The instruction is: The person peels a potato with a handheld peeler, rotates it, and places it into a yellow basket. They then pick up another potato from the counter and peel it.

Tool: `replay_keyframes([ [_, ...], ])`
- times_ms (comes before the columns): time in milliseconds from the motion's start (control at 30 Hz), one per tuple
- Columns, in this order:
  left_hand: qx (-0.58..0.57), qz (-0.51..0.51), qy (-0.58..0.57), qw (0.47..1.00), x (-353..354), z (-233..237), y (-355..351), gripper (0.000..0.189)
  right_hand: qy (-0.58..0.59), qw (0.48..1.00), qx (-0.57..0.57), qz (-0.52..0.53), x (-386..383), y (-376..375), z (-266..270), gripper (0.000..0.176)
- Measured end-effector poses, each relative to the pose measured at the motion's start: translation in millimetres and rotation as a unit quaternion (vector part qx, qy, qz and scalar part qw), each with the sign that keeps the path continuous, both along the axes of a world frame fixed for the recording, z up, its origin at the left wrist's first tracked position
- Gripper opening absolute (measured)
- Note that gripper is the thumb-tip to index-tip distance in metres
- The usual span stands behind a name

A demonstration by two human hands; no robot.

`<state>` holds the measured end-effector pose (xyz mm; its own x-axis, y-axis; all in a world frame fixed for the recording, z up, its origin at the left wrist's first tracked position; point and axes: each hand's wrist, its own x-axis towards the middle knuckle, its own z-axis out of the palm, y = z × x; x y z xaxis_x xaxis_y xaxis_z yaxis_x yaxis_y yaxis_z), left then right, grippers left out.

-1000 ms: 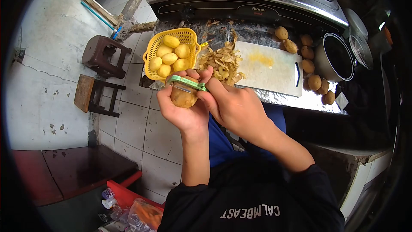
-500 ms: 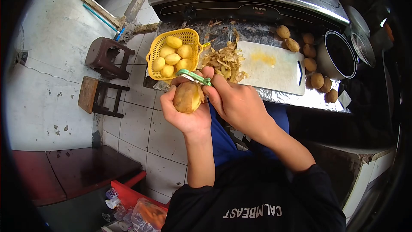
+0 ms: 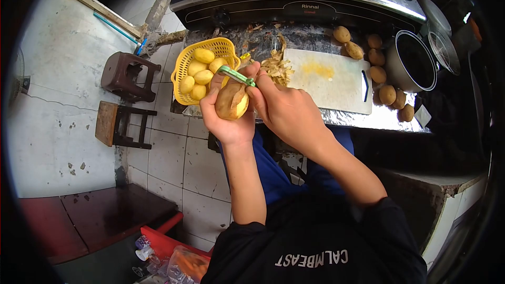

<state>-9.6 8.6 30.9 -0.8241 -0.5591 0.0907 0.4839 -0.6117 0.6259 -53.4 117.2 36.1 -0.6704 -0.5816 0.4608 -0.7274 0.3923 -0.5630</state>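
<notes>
A partly peeled potato (image 3: 230, 102) rests in my left hand (image 3: 231, 128), its fingers curled round it. Pale flesh shows on the potato's right and lower side, and brown skin covers the rest. My right hand (image 3: 286, 110) grips a green peeler (image 3: 238, 75), held across the top of the potato. Just beyond my hands stands a yellow basket (image 3: 177, 81) with several peeled potatoes (image 3: 203, 77) in it. A heap of potato peelings (image 3: 278, 68) lies between the basket and a white cutting board (image 3: 326, 81), partly hidden by my right hand.
Several unpeeled potatoes (image 3: 377, 74) lie right of the board, beside a grey pot (image 3: 434, 81) and a strainer (image 3: 444, 50). The stove (image 3: 252, 8) runs along the back. Two stools stand on the left: a brown plastic stool (image 3: 118, 76) and a wooden-topped stool (image 3: 107, 123).
The potato has tilted in my left hand, showing more pale flesh at its lower right. Both hands and the peeler have risen slightly in view, while the camera has shifted a little.
</notes>
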Motion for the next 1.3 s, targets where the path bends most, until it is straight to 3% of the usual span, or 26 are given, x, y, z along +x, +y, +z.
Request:
replay_keyframes([
  [33, 0.002, 0.000, 0.001, 1.000, -1, -5, -5, 0.049, 0.003, 1.000, -0.004, -0.002, -5, 1, 0, 0.029],
  [133, -0.094, -0.004, -0.197, 0.976, -3, -10, -16, 0.067, 0.007, 1.000, -0.001, -0.010, -17, 6, -4, 0.025],
  [167, -0.095, -0.004, -0.200, 0.975, 0, -7, -20, 0.067, 0.005, 1.000, -0.003, -0.014, -18, 6, -6, 0.025],
  [233, -0.171, -0.119, -0.256, 0.944, 2, 4, -29, 0.073, 0.010, 1.000, 0.004, -0.018, -20, 7, -7, 0.026],
  [267, -0.174, -0.097, -0.290, 0.936, 2, 9, -25, 0.077, 0.014, 1.000, 0.013, -0.020, -20, 9, -7, 0.026],
  [300, -0.174, -0.097, -0.291, 0.936, 3, 12, -26, 0.077, 0.013, 1.000, 0.013, -0.020, -21, 10, -9, 0.026],
  [367, -0.092, -0.200, -0.263, 0.939, 6, 15, -32, 0.074, 0.053, 0.998, 0.031, -0.012, -21, 11, -12, 0.027],
  [433, -0.092, -0.178, -0.251, 0.947, 6, 7, -32, 0.072, 0.052, 0.998, 0.027, 0.007, -19, 13, -11, 0.027],
  [567, -0.216, -0.069, -0.241, 0.944, 6, -2, -21, 0.065, 0.016, 0.999, 0.008, 0.042, -17, 16, -7, 0.027],
  [633, -0.274, 0.060, -0.217, 0.935, 2, -7, -16, 0.063, -0.021, 0.998, 0.010, 0.052, -17, 15, -6, 0.026],
  [767, -0.234, 0.012, -0.225, 0.946, 9, 4, -23, 0.067, -0.080, 0.991, -0.047, 0.097, -24, 11, -3, 0.025],
  [867, -0.196, -0.076, -0.197, 0.958, 1, -11, -33, 0.067, -0.085, 0.993, -0.050, 0.063, -34, 1, -13, 0.029],
  [1033, -0.229, -0.043, -0.270, 0.934, -10, -23, -37, 0.068, -0.114, 0.993, -0.035, -0.004, -64, -6, -33, 0.030],
  [1133, -0.245, 0.006, -0.310, 0.919, -8, -25, -36, 0.067, -0.077, 0.996, 0.034, -0.033, -73, 1, -35, 0.041],
  [1233, -0.189, 0.035, -0.295, 0.936, -9, -28, -40, 0.064, -0.127, 0.991, 0.018, -0.044, -74, 3, -30, 0.045],
  [1300, -0.107, -0.027, -0.237, 0.965, -6, -29, -45, 0.057, -0.123, 0.992, 0.002, -0.029, -66, 5, -20, 0.042],
])
